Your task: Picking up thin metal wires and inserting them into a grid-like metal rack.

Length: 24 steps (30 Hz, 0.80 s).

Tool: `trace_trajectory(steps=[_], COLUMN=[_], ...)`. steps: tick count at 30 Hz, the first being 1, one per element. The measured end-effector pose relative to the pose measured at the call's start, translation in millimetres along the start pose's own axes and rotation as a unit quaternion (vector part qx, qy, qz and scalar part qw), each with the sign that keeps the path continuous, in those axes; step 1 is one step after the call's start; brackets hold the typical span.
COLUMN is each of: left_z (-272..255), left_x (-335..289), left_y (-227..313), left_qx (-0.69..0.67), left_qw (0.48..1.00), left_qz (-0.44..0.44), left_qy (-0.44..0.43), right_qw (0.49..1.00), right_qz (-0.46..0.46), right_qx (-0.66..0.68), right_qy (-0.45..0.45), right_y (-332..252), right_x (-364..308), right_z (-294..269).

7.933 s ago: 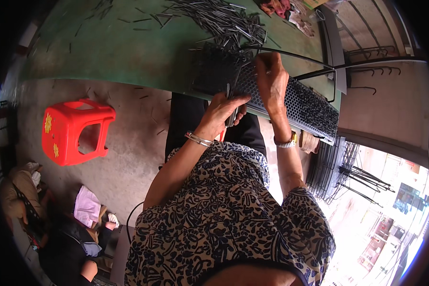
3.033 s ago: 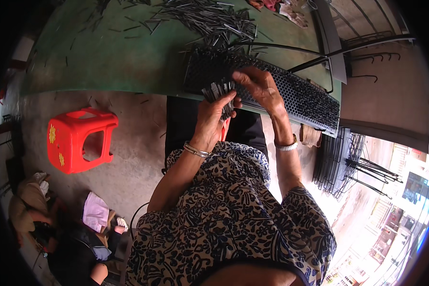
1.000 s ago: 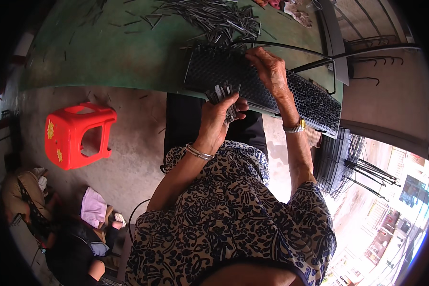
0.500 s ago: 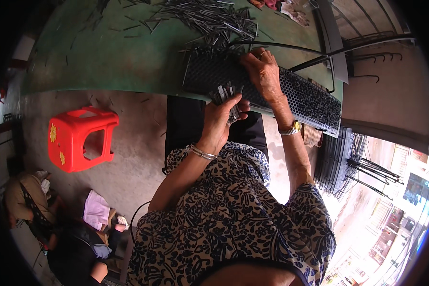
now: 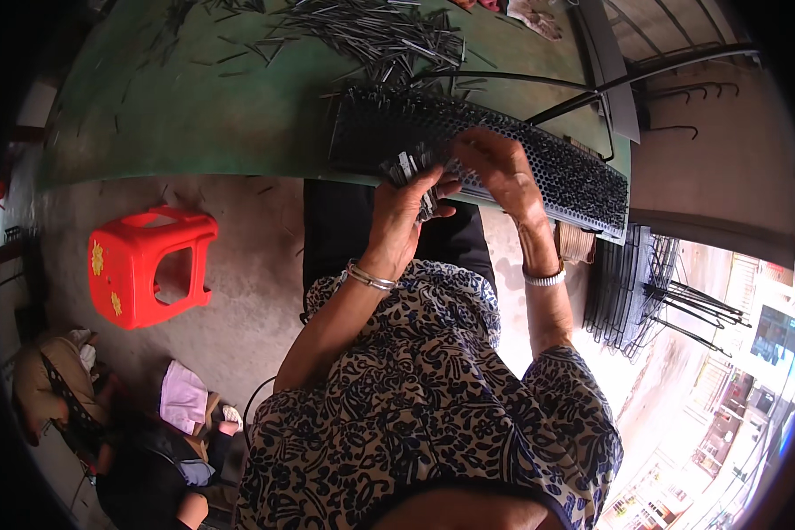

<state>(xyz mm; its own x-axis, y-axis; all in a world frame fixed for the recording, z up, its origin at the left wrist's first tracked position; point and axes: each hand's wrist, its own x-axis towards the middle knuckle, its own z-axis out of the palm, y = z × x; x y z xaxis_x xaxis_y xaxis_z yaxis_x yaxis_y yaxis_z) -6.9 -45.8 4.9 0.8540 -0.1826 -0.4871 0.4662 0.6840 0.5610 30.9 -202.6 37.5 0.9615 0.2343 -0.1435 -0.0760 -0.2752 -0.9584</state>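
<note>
My left hand (image 5: 399, 216) is closed around a bundle of short dark sticks (image 5: 406, 165), their ends fanning out above the thumb. Close to that bundle, on its right, hovers my right hand (image 5: 511, 181); motion blurs its fingertips, so whether they pinch a stick is unclear. Both hands are at the near edge of a long black perforated panel (image 5: 358, 141) on the table. Sticks stand densely in its holes at the right end and along the far side. Beyond the panel lies a heap of loose dark sticks (image 5: 384, 40).
A green table (image 5: 212, 115) carries scattered sticks. Bent black metal rods (image 5: 556, 106) stretch over the panel's far right side. A red plastic stool (image 5: 150, 265) stands on the floor at left, with seated people (image 5: 141, 450) behind it. Black wire racks (image 5: 627, 296) stand at right.
My right hand has drawn back from the panel toward me and turned, coming beside the bundle. My left hand keeps hold of the sticks; the view has shifted slightly.
</note>
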Motion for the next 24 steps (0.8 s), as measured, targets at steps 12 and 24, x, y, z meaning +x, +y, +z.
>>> trace_trajectory(steps=[12,24], left_z=[-5,-5], left_x=[2,3], left_y=[-8,-5], left_qx=[0.022,0.005], left_qw=[0.999,0.999], left_qz=[-0.044,-0.021], left_qy=[-0.008,-0.025], right_qw=[0.892,0.848], right_qz=[-0.197,-0.236], right_qx=[-0.277,-0.406], right_qy=[0.298,0.248], right_y=[38,42], right_x=[53,49], right_z=[3,11])
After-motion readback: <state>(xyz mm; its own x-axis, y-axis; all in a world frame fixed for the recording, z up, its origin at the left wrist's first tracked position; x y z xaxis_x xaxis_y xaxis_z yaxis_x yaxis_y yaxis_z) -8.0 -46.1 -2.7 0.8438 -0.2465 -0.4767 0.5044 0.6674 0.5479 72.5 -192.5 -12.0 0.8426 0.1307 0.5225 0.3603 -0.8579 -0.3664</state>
